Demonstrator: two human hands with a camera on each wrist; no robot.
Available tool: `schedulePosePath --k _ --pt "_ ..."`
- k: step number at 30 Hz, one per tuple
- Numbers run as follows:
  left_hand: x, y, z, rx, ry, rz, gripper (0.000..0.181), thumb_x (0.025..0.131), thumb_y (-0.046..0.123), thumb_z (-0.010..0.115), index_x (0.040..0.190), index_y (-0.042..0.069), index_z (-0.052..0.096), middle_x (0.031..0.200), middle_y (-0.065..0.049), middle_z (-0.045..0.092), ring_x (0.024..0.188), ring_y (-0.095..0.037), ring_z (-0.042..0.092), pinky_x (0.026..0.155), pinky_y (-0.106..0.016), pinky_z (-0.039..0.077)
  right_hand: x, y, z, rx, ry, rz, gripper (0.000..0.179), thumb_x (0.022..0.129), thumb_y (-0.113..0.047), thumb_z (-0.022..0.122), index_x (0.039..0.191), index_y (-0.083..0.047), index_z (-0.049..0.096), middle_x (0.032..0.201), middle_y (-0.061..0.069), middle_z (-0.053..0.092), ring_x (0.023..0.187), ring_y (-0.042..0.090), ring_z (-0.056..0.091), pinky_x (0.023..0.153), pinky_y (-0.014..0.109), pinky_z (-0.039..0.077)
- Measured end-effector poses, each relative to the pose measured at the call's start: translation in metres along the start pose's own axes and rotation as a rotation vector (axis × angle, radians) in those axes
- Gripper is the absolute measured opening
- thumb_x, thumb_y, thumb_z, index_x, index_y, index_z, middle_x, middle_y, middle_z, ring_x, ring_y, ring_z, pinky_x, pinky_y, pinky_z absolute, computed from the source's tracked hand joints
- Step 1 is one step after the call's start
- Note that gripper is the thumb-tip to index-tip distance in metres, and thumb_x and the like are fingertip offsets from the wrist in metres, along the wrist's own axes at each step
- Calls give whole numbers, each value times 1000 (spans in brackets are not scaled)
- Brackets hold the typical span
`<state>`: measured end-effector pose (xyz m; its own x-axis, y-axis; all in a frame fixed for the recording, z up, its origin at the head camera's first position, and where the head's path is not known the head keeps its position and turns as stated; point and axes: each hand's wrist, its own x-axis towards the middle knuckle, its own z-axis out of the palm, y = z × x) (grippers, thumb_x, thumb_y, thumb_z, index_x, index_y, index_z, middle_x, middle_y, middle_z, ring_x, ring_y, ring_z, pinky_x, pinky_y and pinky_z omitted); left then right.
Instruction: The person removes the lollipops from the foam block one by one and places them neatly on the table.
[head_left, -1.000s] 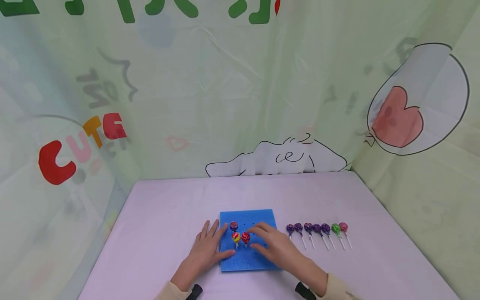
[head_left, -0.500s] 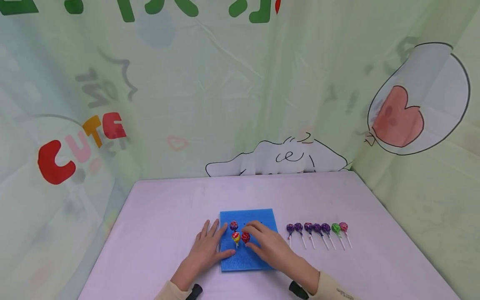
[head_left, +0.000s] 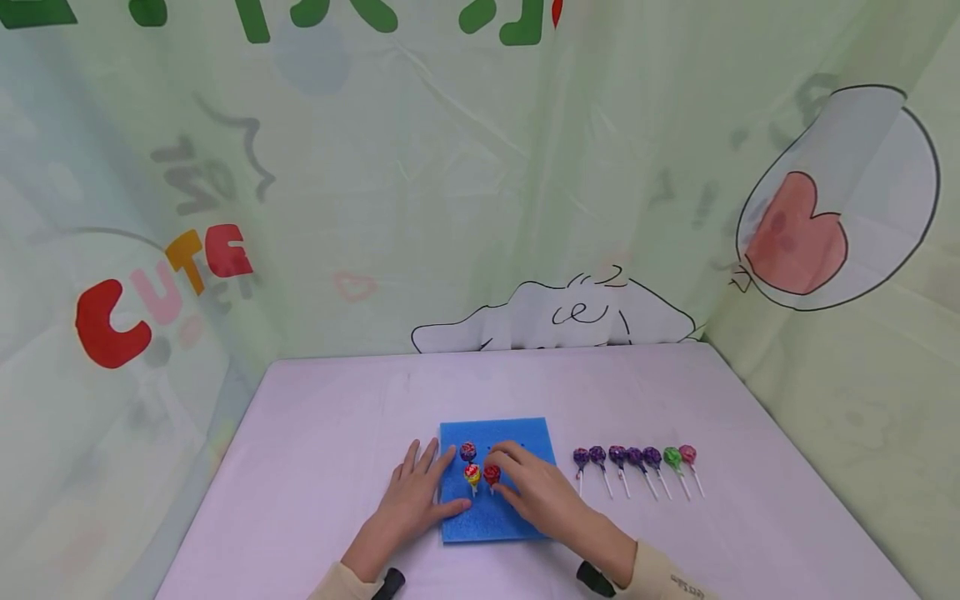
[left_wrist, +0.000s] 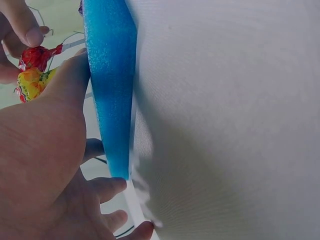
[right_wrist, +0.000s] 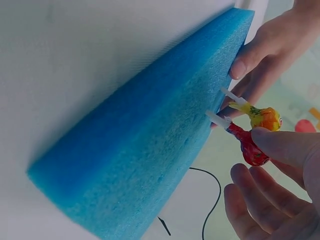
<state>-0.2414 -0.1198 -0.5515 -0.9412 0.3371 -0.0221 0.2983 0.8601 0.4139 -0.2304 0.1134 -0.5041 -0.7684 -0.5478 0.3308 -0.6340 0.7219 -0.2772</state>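
Observation:
A blue foam block (head_left: 480, 527) lies on the table, with three wrapped lollipops standing in its left half. At its left edge rests my left hand (head_left: 405, 504), fingers spread and thumb lying on top of the block. My right hand (head_left: 546, 493) pinches the head of the red lollipop (right_wrist: 254, 152) between thumb and fingers; its white stick (right_wrist: 218, 119) goes into the foam. Just left of it stands the yellow lollipop (head_left: 472, 474), its stick also in the foam. Behind the yellow one is a red-and-purple lollipop (head_left: 468, 451).
To the right of the block, several lollipops lie in a row, sticks toward me: purple ones (head_left: 634, 457), a green one (head_left: 671, 457) and a pink one (head_left: 687, 455). Small holes dot the foam. A printed curtain (head_left: 480, 183) hangs behind the pale table (head_left: 337, 408).
My right hand has shifted slightly left, and its thumb and fingers have closed in on the red lollipop's head. The left hand and the lollipops look unmoved.

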Motion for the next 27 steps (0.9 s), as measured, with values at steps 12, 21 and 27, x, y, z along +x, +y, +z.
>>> schedulePosePath --k 12,21,27 --pt "2 -2 3 -4 -7 -11 90 87 70 61 156 19 38 166 -17 25 154 -47 13 117 -69 24 0 4 3 -47 49 -39 36 87 -17 80 118 -20 64 120 -1 64 101 14 69 85 32 60" --pt "2 -3 4 -19 -15 -19 90 86 70 61 156 19 38 166 -16 25 154 -47 11 117 -70 23 0 7 7 -105 86 -85 36 85 -14 81 118 -17 65 118 -2 65 103 16 69 87 32 60" --pt "2 -3 4 -16 -12 -15 89 86 70 61 156 19 38 166 -16 25 154 -47 12 116 -70 23 0 5 6 -190 122 -125 37 83 -15 83 117 -15 68 118 0 66 107 19 70 90 33 59"
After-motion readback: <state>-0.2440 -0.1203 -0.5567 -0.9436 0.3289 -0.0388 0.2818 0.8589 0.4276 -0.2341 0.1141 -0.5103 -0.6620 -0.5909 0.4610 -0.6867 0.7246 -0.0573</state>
